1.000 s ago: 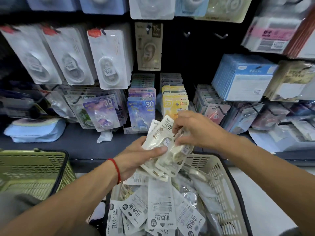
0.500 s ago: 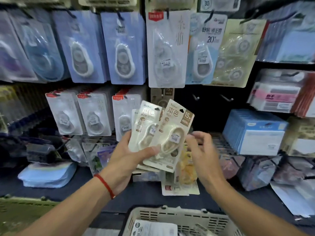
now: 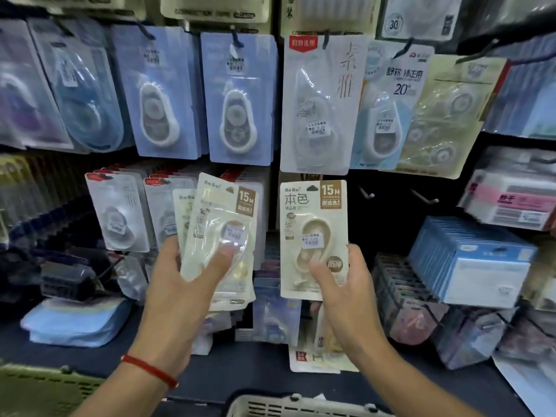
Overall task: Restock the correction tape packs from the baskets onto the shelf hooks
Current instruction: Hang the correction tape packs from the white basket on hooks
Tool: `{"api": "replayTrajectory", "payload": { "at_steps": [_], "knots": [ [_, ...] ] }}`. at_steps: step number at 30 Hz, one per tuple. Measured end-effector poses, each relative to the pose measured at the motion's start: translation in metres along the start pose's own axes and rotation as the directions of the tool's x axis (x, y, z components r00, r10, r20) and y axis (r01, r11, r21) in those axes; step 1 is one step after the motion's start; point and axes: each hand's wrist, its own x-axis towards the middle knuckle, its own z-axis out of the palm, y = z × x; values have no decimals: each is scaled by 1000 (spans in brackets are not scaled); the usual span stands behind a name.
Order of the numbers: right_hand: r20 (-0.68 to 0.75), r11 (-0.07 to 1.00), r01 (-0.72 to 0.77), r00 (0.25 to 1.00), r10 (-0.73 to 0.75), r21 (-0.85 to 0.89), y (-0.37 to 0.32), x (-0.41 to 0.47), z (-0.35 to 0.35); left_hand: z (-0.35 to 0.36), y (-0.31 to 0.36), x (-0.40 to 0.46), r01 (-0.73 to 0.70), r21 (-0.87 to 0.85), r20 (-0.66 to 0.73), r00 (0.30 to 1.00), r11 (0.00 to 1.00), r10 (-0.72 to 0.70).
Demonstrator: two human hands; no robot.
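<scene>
Now the right hand (image 3: 346,293) pinches one beige correction tape pack (image 3: 313,236) by its lower right corner, thumb on the front, and holds it upright before the shelf. Its top edge with the hang hole is just under the white hanging pack (image 3: 320,103). To its right two bare hooks (image 3: 368,193) stick out of the dark back panel, with free room around them. The left hand (image 3: 177,293) grips a fanned bunch of packs (image 3: 221,236), thumb pressed on the front blister, apart from the single pack. Below, the rim of a pale basket (image 3: 298,406) shows at the bottom edge, and a green basket (image 3: 45,392) lies at the bottom left.
</scene>
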Motion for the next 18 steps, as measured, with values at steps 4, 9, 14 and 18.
{"api": "replayTrajectory", "payload": {
  "at_steps": [4, 9, 14, 18],
  "knots": [
    [1, 999, -34, 999, 34, 13, -6, 8, 3, -4, 6, -2, -88, 61, -62, 994, 994, 92],
    [1, 1000, -14, 1000, 14, 26, -9, 8, 8, -5, 9, -2, -115, 69, -86, 989, 991, 121],
    [-33, 1000, 19, 999, -19, -2, -3, 5, 9, -2, 8, -2, -121, 70, -98, 987, 990, 127],
    [19, 977, -132, 990, 137, -165, 7, 17, 6, 4, 9, -3, -122, 37, -83, 989, 992, 125]
  ]
}}
